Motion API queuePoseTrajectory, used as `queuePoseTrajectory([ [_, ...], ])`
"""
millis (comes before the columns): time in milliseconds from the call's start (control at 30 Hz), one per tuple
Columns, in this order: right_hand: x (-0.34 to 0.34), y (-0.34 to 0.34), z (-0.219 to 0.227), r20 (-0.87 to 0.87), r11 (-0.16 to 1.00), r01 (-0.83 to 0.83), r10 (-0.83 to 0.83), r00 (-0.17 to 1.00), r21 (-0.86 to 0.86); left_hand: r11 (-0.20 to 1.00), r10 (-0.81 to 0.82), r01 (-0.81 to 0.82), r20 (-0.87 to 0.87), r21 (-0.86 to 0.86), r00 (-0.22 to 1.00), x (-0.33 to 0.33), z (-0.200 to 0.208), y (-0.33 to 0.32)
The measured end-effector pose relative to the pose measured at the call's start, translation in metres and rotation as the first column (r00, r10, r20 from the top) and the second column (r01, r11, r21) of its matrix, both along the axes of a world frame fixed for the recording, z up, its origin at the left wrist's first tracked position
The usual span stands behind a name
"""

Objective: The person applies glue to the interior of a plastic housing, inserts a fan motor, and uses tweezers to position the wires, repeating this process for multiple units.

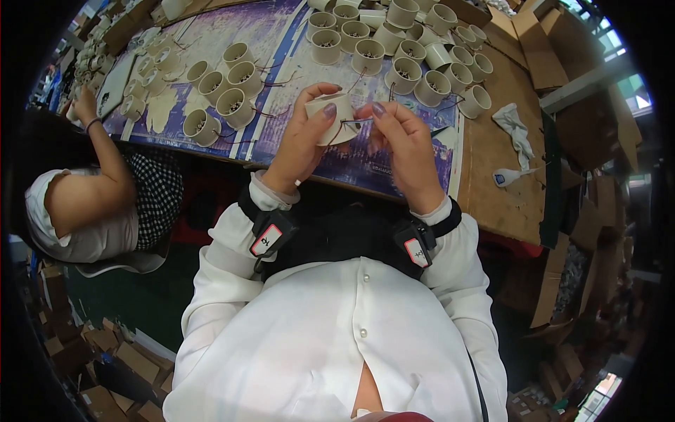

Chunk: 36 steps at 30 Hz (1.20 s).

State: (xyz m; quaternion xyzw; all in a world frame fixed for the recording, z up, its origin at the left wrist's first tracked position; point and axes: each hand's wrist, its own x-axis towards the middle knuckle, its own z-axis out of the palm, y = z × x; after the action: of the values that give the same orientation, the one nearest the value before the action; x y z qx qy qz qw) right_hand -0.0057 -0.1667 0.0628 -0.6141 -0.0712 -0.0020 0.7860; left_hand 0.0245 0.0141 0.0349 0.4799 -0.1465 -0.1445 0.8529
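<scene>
Between left hand (299, 144) and right hand (404, 144) grip, cream cylindrical housing (332, 119).

We count two hands at work, left hand (304, 144), right hand (404, 151), one cream cup (332, 118) held, two wrist bands, one co-worker, one white rag (515, 132), cups on the table too many to count.

Head camera looks steeply down, close over the workbench (492, 162).

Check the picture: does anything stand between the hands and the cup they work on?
Nothing visible does. The left hand already grips the cream cup, and the right hand pinches a dark wire at its side.
</scene>
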Motion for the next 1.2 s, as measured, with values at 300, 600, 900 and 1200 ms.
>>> queuePoseTrajectory([
  [300,-0.018,-0.008,0.004,0.386,0.847,0.286,-0.104,0.916,-0.448,0.993,-0.117,0.115,0.154,0.02,0.981,0.006,-0.006,0.009],
  [600,-0.023,-0.007,0.0,0.414,0.758,0.268,0.003,0.91,-0.595,0.985,-0.058,-0.006,0.366,0.17,0.929,0.0,0.005,0.011],
  [900,-0.015,-0.001,-0.02,0.529,0.73,0.374,-0.019,0.848,-0.572,0.906,-0.122,-0.218,0.716,0.364,0.688,0.01,0.007,0.015],
  [1200,-0.015,0.001,-0.022,0.339,0.76,0.257,-0.051,0.939,-0.597,0.961,-0.041,-0.136,0.612,0.24,0.79,0.007,-0.008,0.012],
])
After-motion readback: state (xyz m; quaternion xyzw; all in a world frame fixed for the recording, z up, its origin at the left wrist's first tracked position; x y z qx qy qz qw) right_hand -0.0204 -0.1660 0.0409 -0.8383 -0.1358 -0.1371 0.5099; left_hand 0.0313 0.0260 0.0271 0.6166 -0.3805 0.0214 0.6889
